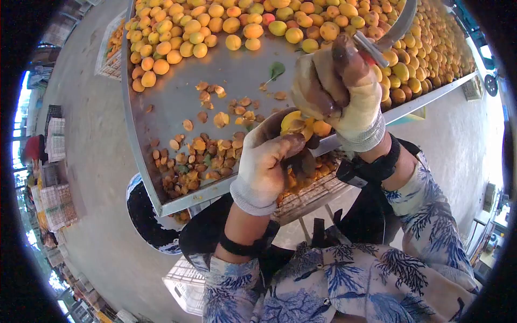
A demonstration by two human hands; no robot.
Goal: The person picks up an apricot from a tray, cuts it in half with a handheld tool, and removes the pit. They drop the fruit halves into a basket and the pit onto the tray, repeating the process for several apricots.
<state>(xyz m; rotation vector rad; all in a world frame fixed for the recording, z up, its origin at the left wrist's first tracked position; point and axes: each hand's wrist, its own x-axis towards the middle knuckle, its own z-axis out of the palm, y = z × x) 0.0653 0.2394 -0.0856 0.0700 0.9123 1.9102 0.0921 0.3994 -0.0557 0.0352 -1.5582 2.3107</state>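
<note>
My left hand (269,161), in a stained white glove, holds an opened yellow apricot (296,125) between thumb and fingers, over the front edge of the metal table (177,116). Above and right of it, my right hand (342,91), gloved too, is closed round the handle of a curved knife (399,26), its blade pointing up and away. The lower fingers of my right hand are close to the fruit; whether they touch it is hard to tell. Apricot pits (202,156) lie on the metal left of my left hand.
Whole apricots (231,24) are heaped along the table's far side and right. A green leaf (277,70) lies on the metal. Beneath the front edge is a crate (318,196) with apricot pieces. A dark round container (148,215) and a white crate (186,285) stand at lower left.
</note>
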